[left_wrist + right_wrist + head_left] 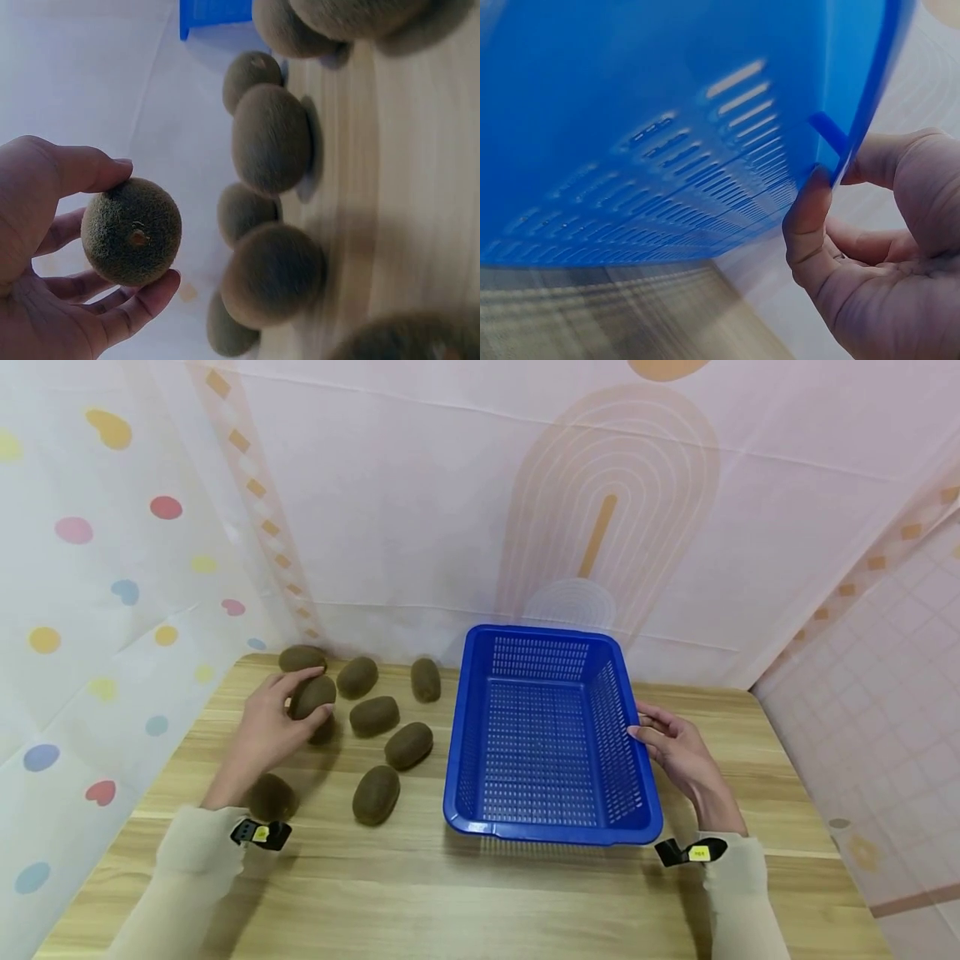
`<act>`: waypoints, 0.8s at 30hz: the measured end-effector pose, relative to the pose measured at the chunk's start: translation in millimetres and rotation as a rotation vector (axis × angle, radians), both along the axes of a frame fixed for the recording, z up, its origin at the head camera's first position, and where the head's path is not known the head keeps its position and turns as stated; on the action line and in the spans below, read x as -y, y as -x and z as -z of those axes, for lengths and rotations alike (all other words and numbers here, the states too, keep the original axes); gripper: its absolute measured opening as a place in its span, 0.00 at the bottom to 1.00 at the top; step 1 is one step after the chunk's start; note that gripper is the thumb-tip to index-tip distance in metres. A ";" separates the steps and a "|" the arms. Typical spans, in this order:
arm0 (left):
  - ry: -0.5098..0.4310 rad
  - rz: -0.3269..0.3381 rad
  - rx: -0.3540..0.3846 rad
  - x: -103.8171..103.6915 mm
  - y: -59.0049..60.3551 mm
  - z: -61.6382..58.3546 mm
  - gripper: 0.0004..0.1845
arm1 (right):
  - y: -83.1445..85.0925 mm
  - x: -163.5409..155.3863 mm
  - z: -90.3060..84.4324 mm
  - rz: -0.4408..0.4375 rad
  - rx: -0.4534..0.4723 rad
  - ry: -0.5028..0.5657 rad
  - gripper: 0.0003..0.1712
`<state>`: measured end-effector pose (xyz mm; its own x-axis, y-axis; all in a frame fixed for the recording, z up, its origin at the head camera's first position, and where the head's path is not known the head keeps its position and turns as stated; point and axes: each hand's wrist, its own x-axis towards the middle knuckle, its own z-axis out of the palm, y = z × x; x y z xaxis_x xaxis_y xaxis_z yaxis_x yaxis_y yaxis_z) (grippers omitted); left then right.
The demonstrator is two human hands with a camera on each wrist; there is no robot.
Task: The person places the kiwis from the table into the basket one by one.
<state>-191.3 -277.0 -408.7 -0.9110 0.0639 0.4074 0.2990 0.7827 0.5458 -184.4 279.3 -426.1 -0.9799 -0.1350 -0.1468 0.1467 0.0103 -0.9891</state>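
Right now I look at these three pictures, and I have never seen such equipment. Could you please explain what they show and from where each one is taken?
There is no robot here, only a person's two bare hands. The wide picture comes from a camera worn on the head, looking forward and down. The other two come from cameras on the wrists, each showing its own hand closely. The left hand holds one kiwi above the table, between thumb and fingers. The right hand grips the edge of a blue basket. More kiwis lie on the table, to the left of the basket.
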 end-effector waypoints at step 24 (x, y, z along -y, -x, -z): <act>-0.049 0.116 -0.048 -65.6 11.8 -22.5 0.27 | -0.9 -5.7 -3.9 -0.033 -0.029 -0.088 0.34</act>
<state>-203.1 -211.4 -386.2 -0.8780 0.1469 0.4556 0.4128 0.7142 0.5652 -183.6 285.0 -422.2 -0.9792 -0.1550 -0.1313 0.1164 0.1013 -0.9880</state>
